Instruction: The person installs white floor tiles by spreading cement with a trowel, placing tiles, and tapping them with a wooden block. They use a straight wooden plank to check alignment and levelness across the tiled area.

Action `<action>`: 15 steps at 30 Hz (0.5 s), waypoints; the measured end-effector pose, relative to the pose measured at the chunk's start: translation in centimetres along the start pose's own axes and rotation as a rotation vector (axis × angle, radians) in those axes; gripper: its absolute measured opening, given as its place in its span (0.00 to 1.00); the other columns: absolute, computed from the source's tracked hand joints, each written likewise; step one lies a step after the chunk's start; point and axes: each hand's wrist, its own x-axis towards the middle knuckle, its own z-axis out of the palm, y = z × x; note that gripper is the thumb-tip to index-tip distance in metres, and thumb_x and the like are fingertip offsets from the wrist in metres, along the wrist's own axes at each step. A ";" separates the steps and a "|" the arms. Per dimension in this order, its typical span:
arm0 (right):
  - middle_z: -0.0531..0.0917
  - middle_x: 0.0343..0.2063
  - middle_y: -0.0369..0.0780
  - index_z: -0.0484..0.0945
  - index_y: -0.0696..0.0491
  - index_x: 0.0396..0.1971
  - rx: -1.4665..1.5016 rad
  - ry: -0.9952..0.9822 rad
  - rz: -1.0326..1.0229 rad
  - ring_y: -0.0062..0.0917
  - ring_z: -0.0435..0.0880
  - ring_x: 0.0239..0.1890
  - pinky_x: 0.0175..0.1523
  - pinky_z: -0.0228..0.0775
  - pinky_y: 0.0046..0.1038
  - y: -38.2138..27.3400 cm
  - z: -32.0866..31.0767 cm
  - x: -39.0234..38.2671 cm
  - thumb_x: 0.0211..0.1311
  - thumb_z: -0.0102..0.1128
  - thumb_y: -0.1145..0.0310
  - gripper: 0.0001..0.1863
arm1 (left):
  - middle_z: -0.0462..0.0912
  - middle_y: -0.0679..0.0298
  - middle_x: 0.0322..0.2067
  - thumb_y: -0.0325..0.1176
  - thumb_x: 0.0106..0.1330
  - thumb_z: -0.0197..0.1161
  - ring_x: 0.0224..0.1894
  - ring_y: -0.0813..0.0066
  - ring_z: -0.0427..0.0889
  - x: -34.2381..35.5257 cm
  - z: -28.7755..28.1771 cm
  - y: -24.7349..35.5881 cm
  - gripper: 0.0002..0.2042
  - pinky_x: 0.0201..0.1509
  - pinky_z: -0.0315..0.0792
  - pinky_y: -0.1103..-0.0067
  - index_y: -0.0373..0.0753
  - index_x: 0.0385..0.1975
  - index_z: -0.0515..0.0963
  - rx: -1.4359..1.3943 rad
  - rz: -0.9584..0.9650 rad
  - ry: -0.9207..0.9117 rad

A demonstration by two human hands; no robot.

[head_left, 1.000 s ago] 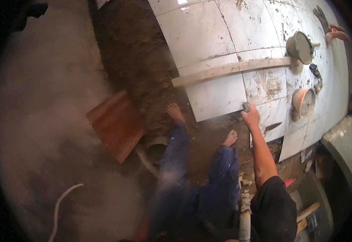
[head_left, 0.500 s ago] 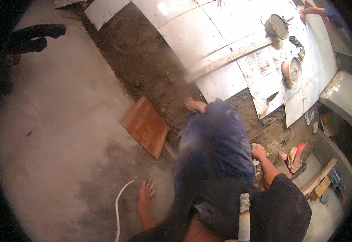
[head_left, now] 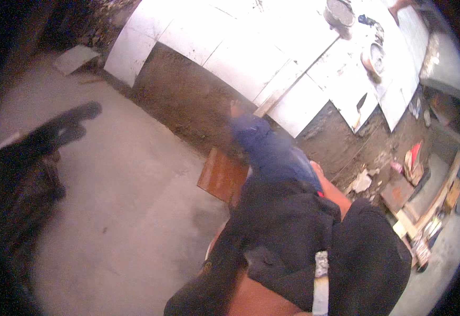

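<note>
My right arm reaches forward past the dark blue trousers, and my right hand [head_left: 317, 169] is at the knee, blurred, its fingers mostly hidden. My left hand is out of sight behind my black sleeve and body. Beside my leg on the left, a reddish-brown square tile [head_left: 223, 175] lies at the edge of the grey concrete, partly covered by my body. Ahead of my foot, a long straight bar [head_left: 278, 90] crosses the white floor tiles [head_left: 240, 58]. A trowel [head_left: 361, 111] with a dark blade rests on the tiles to the right.
Two tubs of grey mortar, a farther one [head_left: 339, 12] and a nearer one [head_left: 373, 59], stand on the tiles. Bare soil [head_left: 182, 100] borders them. Rubble and wood pieces [head_left: 434, 208] lie at right. Another person's limb [head_left: 400, 7] shows top right. A cigarette [head_left: 320, 282] hangs at the bottom.
The view has swung and tilted. My left hand, earlier spread flat on the concrete, has gone from sight. My right hand now appears farther forward at the knee.
</note>
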 end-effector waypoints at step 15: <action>0.82 0.50 0.52 0.80 0.56 0.46 0.074 0.165 0.123 0.51 0.81 0.54 0.56 0.73 0.49 -16.0 -5.0 0.3 0.69 0.47 0.47 0.26 | 0.64 0.51 0.66 0.50 0.70 0.57 0.68 0.59 0.66 7.8 -5.5 17.9 0.34 0.67 0.64 0.65 0.32 0.68 0.60 0.413 0.315 0.099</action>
